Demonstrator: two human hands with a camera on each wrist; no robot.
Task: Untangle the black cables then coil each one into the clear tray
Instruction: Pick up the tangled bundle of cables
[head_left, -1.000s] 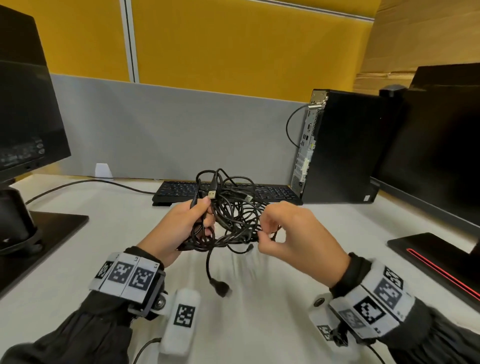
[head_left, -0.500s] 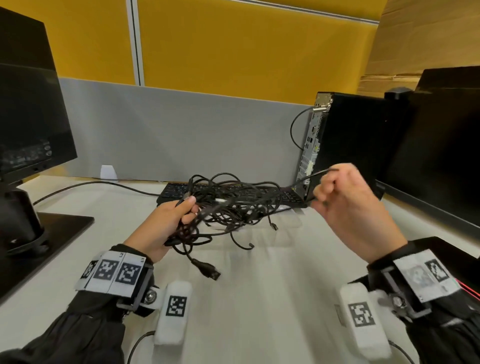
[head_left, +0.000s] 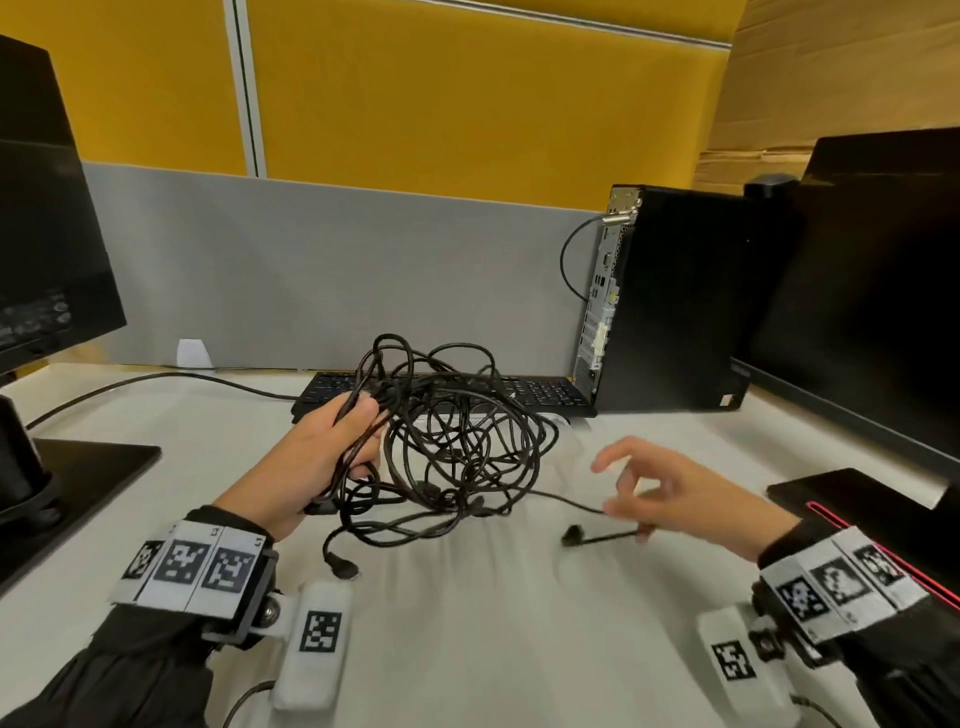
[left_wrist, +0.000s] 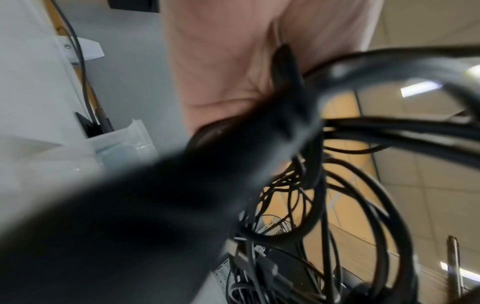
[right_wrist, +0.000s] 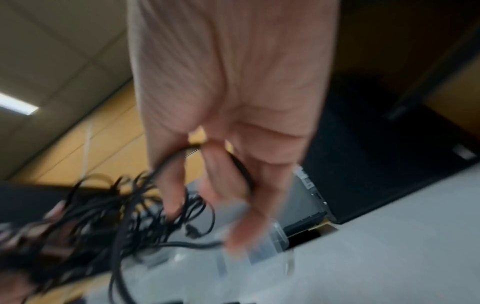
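Note:
A tangle of black cables (head_left: 467, 447) hangs above the white desk, seen close and blurred as the cables (left_wrist: 337, 205). My left hand (head_left: 363, 431) grips a bunch of its strands at the left side. One thin cable (head_left: 566, 501) runs right out of the tangle to my right hand (head_left: 618, 493), whose curled fingers (right_wrist: 221, 170) hold it threaded between them; its plug end (head_left: 572, 538) sticks out below the hand. Another plug (head_left: 343, 566) dangles under the tangle. The clear tray (head_left: 563, 420) stands behind the tangle, mostly hidden; its rim shows as the tray (left_wrist: 124, 142) and the tray (right_wrist: 259, 253).
A black keyboard (head_left: 535, 392) lies behind the tray. A black PC tower (head_left: 675, 301) stands at the back right. Monitors stand at the left (head_left: 47, 234) and right (head_left: 857, 291), their bases (head_left: 88, 467) on the desk. A grey partition closes the back.
My right hand has come down and left from beside the PC tower to just above the desk, still with a thin cable. The tangle has loosened and spread wider.

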